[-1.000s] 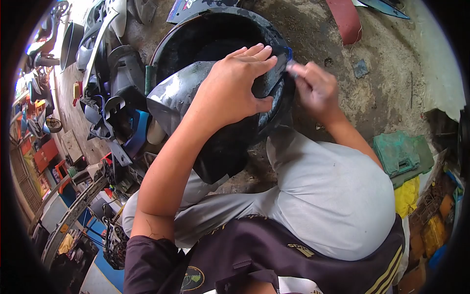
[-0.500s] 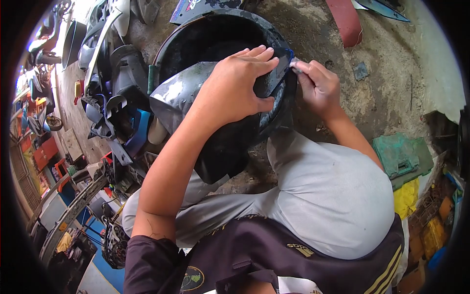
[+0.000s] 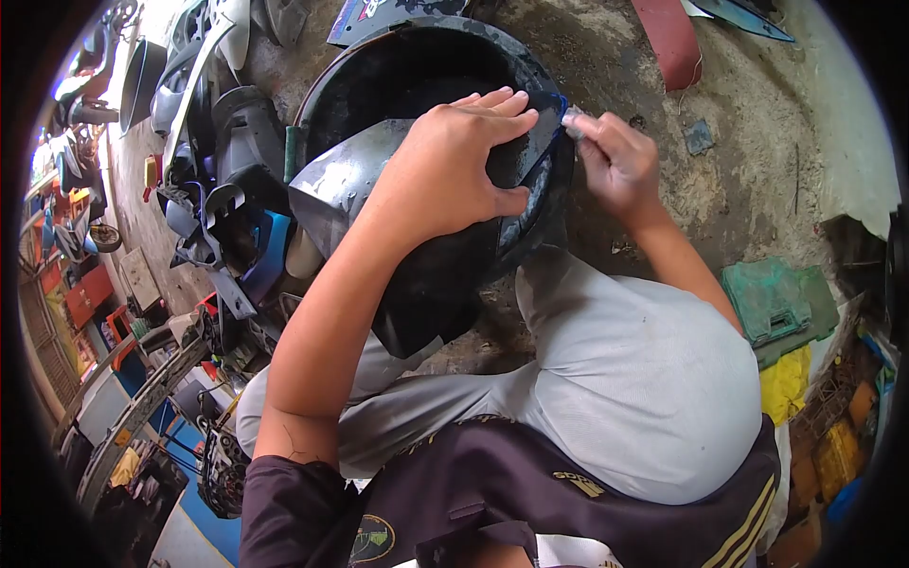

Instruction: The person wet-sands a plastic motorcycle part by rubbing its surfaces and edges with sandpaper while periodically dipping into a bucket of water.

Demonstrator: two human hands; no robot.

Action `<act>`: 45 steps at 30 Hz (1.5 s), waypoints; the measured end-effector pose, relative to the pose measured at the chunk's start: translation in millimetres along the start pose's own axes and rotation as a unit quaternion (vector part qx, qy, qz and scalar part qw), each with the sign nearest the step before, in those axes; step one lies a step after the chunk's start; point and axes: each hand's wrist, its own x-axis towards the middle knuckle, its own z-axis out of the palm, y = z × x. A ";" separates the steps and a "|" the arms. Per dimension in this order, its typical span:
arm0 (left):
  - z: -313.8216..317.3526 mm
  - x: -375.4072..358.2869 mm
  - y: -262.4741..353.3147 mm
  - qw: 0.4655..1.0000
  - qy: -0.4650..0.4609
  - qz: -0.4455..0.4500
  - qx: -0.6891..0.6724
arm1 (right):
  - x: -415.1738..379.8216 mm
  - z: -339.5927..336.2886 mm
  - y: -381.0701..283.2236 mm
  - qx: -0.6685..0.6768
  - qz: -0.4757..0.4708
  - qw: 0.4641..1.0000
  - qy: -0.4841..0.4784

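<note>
A glossy dark plastic panel (image 3: 346, 170), apparently a motorcycle body part, lies tilted across a round black basin (image 3: 312, 104) between my knees. My left hand (image 3: 464, 156) spreads over the panel and holds it, fingers stretched toward its narrow tip and thumb apart from them, lower down. At that tip runs a blue edge (image 3: 565, 102). There my right hand (image 3: 620, 166) pinches a small pale-grey piece (image 3: 573, 119) between thumb and curled fingers, right against the edge. Most of that piece is hidden by the fingers.
Several motorcycle fairings (image 3: 248, 142) are piled along the left. A red strip (image 3: 670, 43) lies on the concrete floor at the upper right, with a small dark square (image 3: 698, 137) below it. A green case (image 3: 772, 301) sits by my right knee, near yellow cloth (image 3: 788, 383).
My right hand has shifted slightly along the panel's blue edge, and more of the pale piece shows at its fingertips. My left hand and the panel have hardly moved.
</note>
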 end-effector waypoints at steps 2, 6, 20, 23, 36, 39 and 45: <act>-0.6 0.2 0.3 1.000 -0.001 -0.006 -0.001 | -5.1 0.5 -15.9 0.025 -0.022 0.999 -0.039; -0.8 0.4 2.4 1.000 -0.003 -0.009 0.000 | 4.7 2.4 -2.7 0.016 -0.023 1.000 -0.009; -1.5 -0.1 2.3 1.000 -0.002 -0.008 -0.006 | -1.0 4.2 6.0 0.015 -0.001 1.000 0.021; -2.5 0.0 1.8 1.000 -0.004 -0.009 -0.007 | -11.8 1.4 -26.0 0.035 0.001 0.998 -0.059; -2.8 -0.5 4.9 1.000 -0.005 -0.024 -0.014 | -14.5 5.7 -21.6 0.062 0.000 0.998 -0.033; -2.8 0.1 5.8 1.000 -0.005 -0.020 -0.005 | -6.0 5.2 -3.5 0.029 0.026 0.999 0.017; -1.8 -0.2 4.9 1.000 -0.005 -0.017 0.001 | -5.8 0.9 -13.7 0.033 0.002 0.999 -0.022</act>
